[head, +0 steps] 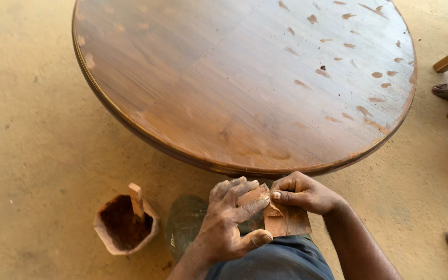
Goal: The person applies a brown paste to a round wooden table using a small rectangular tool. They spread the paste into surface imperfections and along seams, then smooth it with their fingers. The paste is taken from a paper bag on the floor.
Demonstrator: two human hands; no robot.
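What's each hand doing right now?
Left hand: closed on the brown sheet, fingers on top.
Right hand: pinching the same sheet's top edge.

Both hands meet at 6 o'clock, dusty and touching. The left hand [232,220] comes up from 7, fingers curled, thumb out toward 4. The right hand [302,193] enters from 5, fingers pinched shut.

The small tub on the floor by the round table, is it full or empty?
Partly full. The tub stands upright and open, with dark reddish-brown paste inside below its rim, and a wooden stick standing in the paste.
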